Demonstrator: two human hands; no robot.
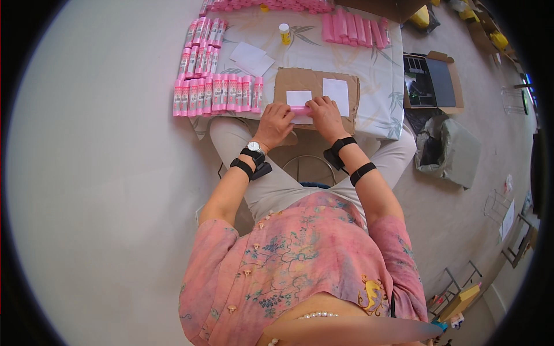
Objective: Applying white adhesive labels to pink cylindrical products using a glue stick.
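A pink tube (299,108) is held lying crosswise between both hands, on top of a white paper slip (299,99) that rests on a brown cardboard sheet (288,81) at the near edge of the low table (378,75). The left hand (275,124) is closed around the tube's left end, fingers curled down over it; the right hand (326,115) is pressed on the tube's right end, fingers together. A second white slip (336,94) is seen just right of the first, on the same cardboard, untouched. A row of upright-lying pink tubes (216,95) is laid side by side to the left of the cardboard, with a further batch (201,46) stacked behind it. Loose white papers (252,57) are noted near the table centre, and a small yellow bottle with a white cap (284,33) stands beyond them. Another group of plain pink tubes (355,29) is laid at the far right of the table. A watch (254,147) and black straps are worn on the left wrist; black straps (352,158) are also worn on the right forearm. An open cardboard box (433,81) is set on the floor to the right of the table, with a grey bag (450,150) near it.
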